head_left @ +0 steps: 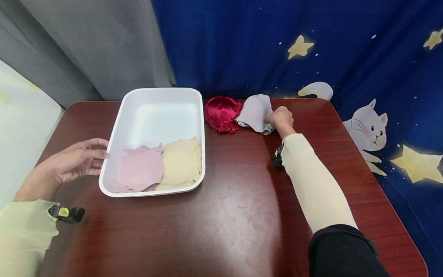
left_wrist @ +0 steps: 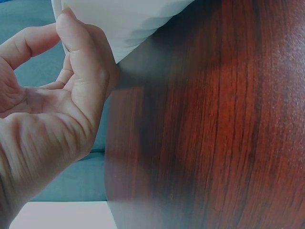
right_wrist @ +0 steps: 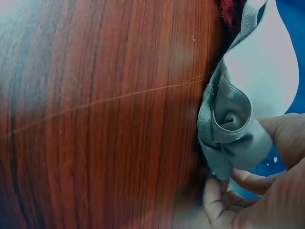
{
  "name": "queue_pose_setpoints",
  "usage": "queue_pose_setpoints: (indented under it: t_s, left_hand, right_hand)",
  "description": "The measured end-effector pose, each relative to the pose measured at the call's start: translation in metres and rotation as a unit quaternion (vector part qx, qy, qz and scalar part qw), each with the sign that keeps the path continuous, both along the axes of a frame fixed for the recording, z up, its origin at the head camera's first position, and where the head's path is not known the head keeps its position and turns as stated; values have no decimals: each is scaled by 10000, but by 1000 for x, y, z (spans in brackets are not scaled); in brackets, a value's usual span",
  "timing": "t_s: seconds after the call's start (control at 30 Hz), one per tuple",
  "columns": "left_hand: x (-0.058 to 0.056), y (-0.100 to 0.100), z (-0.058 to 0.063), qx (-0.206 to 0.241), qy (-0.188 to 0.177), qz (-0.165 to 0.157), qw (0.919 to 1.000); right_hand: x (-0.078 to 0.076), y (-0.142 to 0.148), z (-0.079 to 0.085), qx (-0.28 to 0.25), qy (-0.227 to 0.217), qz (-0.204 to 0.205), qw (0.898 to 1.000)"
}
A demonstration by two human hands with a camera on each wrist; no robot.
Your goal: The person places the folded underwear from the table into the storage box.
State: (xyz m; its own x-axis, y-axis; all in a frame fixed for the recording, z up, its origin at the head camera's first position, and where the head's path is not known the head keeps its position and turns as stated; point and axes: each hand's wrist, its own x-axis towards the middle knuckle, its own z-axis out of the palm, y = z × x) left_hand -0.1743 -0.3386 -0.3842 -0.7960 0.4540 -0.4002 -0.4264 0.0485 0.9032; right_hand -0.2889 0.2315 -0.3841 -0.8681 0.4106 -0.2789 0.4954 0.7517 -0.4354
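Observation:
At the back right of the table, my right hand (head_left: 281,117) grips the end of a light grey bra (head_left: 256,112), folded with its moulded cup facing up. The right wrist view shows the fingers and thumb at a rolled grey band (right_wrist: 233,124). My left hand (head_left: 83,157) holds the left rim of a white plastic bin (head_left: 155,92), thumb at the rim and fingers outside the wall. Inside the bin's near end lie a folded pink garment (head_left: 140,169) and a folded pale yellow garment (head_left: 181,161), side by side.
A red satin bra (head_left: 222,111) lies between the bin and the grey bra, near the back edge of the dark red wooden table (head_left: 235,215). Behind the table hang a grey curtain (head_left: 104,42) and a blue curtain (head_left: 221,46) with stars and a cat.

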Motion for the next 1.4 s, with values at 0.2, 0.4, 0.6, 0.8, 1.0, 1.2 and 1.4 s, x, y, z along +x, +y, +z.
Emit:
queue_pose_setpoints:
  t_s: [0.2, 0.4, 0.6, 0.8, 1.0, 1.2, 1.4]
  left_hand:
    - [1, 0, -1, -41, -19, 38, 10000]
    - [0, -1, -1, 35, 8, 19, 10000]
    - [-1, -2, -1, 157, 13, -42, 9999]
    - [-1, -1, -2, 212, -7, -64, 9998]
    - [-1, -2, -2, 252, -9, -80, 9997]
    - [-1, -2, -2, 209, -3, -93, 9997]
    - [0, -1, -1, 161, 5, -64, 9998]
  right_hand:
    - [-4, 0, 1, -176, 51, -28, 9998]
    - [-9, 5, 2, -928, 100, -460, 9946]
    - [-12, 7, 3, -1199, 192, -624, 9906]
    - [-14, 12, -4, -2054, 463, -732, 9748]
    - [-13, 24, -8, -3276, 607, -884, 9387]
    - [-13, 39, -7, -3947, 740, -848, 9119]
    - [-12, 48, 0, -4468, 788, -878, 8868]
